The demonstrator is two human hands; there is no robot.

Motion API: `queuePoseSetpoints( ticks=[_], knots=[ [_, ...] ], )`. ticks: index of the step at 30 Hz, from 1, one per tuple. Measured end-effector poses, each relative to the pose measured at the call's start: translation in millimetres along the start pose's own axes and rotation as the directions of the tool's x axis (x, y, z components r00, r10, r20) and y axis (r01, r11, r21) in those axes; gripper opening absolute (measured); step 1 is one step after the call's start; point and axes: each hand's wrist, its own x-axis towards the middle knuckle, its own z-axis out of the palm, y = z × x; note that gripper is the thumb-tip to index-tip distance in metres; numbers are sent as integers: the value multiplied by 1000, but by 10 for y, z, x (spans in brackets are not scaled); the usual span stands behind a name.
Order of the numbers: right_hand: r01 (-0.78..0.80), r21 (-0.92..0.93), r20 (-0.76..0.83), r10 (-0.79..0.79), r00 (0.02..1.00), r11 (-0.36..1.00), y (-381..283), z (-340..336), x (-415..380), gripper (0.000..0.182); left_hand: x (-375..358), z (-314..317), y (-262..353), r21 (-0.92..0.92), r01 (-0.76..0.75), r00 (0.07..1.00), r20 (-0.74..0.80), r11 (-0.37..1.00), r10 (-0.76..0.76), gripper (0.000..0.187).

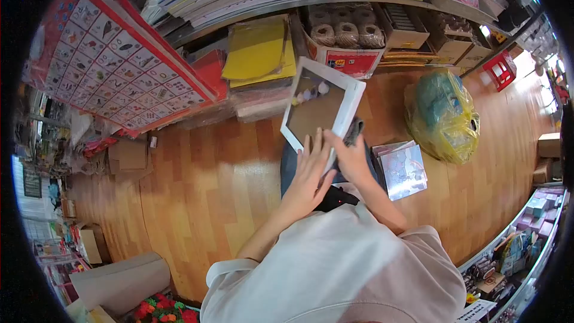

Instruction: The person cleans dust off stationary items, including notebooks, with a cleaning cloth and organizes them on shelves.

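Note:
A white-framed box (350, 107) with a brown window and a row of small round items rests tilted over my lap. My left hand (310, 170) lies at its lower edge, fingers spread over the frame and window. At the box's lower right side is my right hand (351, 158), its thumb over the frame and its other fingers closed around a dark grey cloth (357, 128). Part of the cloth is hidden behind the hand and box. To the right, a stack of shiny flat packs (404, 170) lies on the wooden floor.
A yellow plastic bag (445, 116) with teal contents stands on the floor at the right. Shelves ahead hold yellow folders (256, 51) and a carton of twine rolls (353, 61). A red-bordered picture chart (113, 54) leans at the left. A red stool (501, 72) stands far right.

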Motion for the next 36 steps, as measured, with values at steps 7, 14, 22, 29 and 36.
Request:
queuePoseSetpoints(
  ticks=[7, 14, 22, 29, 36],
  knots=[
    [-192, 279, -37, 210, 977, 941, -144, -657, 108, 38, 86, -664, -366, 16, 140, 869, -481, 990, -115, 77],
    [34, -447, -40, -58, 998, 894, -50, -724, 128, 40, -222, -170, -696, -991, 136, 805, 121, -16, -580, 47],
    [541, -788, 450, -324, 832, 296, -68, -7, 214, 75, -235, 171, -634, -946, 308, 879, 244, 98, -411, 71],
    [502, -835, 478, -155, 864, 225, -28, -34, 143, 70, -109, -77, -758, -913, 1, 990, -57, -409, 130, 81],
    [692, -657, 637, -271, 721, 298, 1, 278, 277, 72, -69, 102, -480, -947, 290, 863, 195, 139, -467, 79]
  ],
)
